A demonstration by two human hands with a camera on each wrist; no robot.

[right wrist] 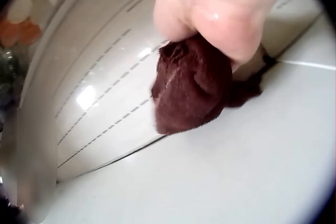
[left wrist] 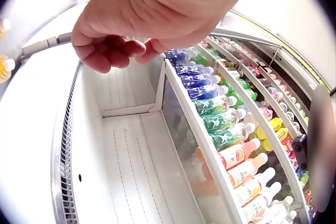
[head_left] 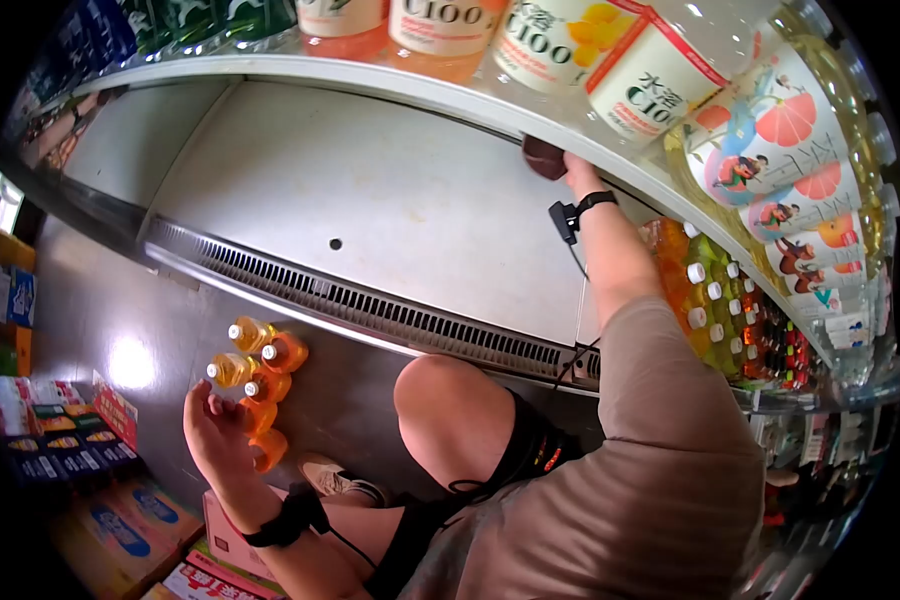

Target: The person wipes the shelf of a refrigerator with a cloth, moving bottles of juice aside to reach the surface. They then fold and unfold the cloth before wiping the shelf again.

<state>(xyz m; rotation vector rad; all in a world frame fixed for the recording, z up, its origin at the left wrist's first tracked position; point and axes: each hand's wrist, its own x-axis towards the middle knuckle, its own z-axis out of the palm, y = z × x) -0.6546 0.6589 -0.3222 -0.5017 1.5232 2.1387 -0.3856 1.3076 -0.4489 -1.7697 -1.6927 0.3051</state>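
Observation:
A dark red-brown cloth is gripped in the right hand, which reaches under the shelf edge at the back of the white cooler floor. In the right wrist view the bunched cloth hangs below the curled right hand, close to the seam between floor and back panel. The left hand is raised beside the orange and yellow bottles on the store floor, its fingers loosely bent. Nothing shows in the left hand in the left wrist view.
Bottles line the shelf above, and more coloured bottles stand at the right. A slotted vent runs along the cooler's front edge. Several orange and yellow bottles stand on the store floor, with boxes at lower left.

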